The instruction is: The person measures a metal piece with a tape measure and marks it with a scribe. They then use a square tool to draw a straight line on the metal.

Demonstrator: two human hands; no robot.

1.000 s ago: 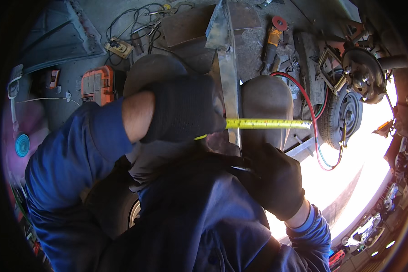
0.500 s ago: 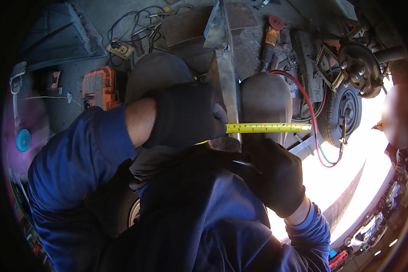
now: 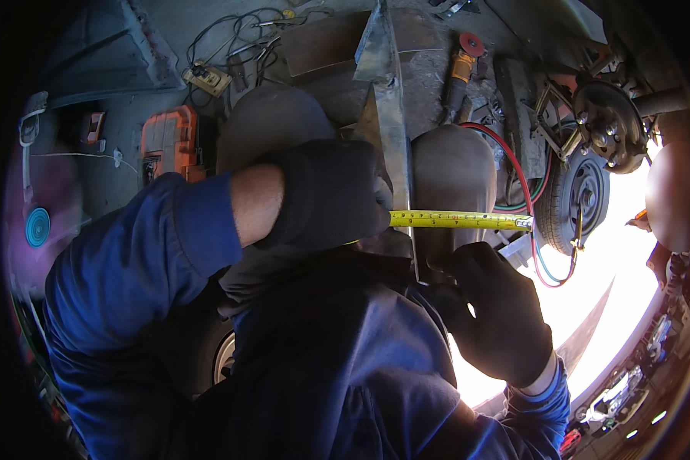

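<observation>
Left hand (image 3: pixel 331 192): I see its dark glove near the frame's centre, fingers closed around the yellow tape measure (image 3: pixel 461 221).
Tape: just right of centre, its blade stretching rightward from that fist across the metal strip (image 3: pixel 395 149).
Right hand (image 3: pixel 502 314): gloved, fingers bent, lower right of centre; I can't tell whether it grips anything.
Grinder (image 3: pixel 460 69): top, right of centre.
Toolbox (image 3: pixel 170 142): orange, upper left.
Wheel (image 3: pixel 586 192): right side, beside the red hose (image 3: pixel 515 153).

Tape (image 3: pixel 460 220) across metal strip (image 3: pixel 395 146), toolbox (image 3: pixel 169 142) left — wheel (image 3: pixel 586 190) right
</observation>
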